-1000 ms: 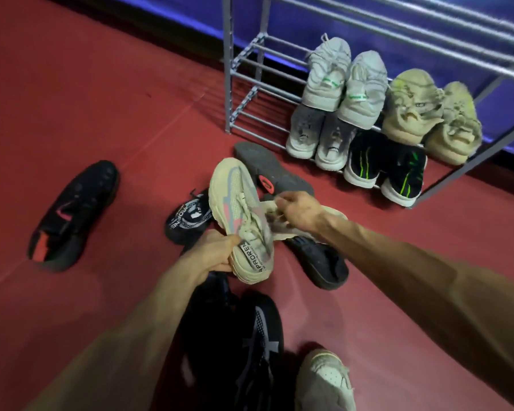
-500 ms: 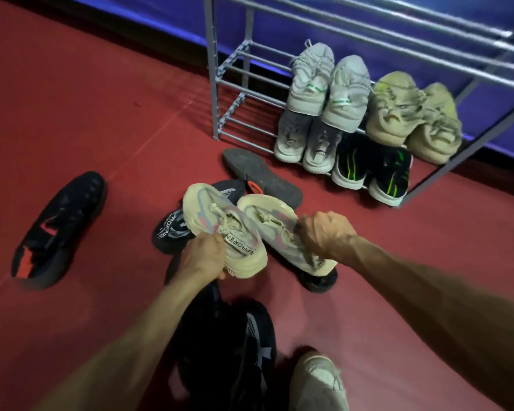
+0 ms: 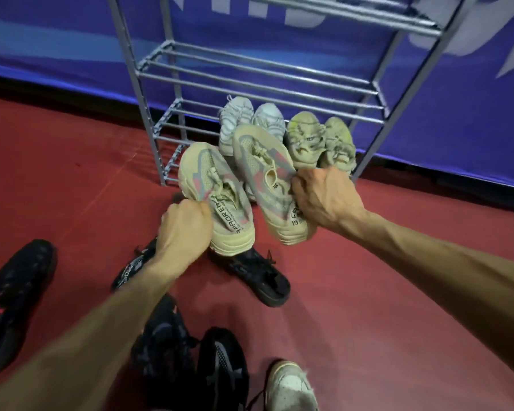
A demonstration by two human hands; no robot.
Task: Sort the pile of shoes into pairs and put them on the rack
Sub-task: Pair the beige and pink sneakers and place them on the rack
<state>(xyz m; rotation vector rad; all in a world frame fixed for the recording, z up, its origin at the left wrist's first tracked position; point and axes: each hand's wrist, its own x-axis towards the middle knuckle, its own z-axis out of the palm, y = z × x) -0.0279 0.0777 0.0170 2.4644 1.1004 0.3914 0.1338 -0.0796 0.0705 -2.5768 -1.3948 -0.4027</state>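
1. done so far: a pair of white sneakers (image 3: 250,123) and a pair of yellow-green sneakers (image 3: 321,140) sit on a low shelf of the grey shoe rack (image 3: 258,69).
2. now: the left hand (image 3: 184,229) holds one beige sneaker (image 3: 217,194) and the right hand (image 3: 324,200) holds the matching beige sneaker (image 3: 267,179). the fingers of each hand are curled tight on the heel end.
3. both are up in the air just in front of the rack. their long way runs from heel near the hands to toes aimed up at the rack.
4. left to do: black shoes (image 3: 15,298) and one pale shoe (image 3: 291,387) lie on the red floor (image 3: 72,173).
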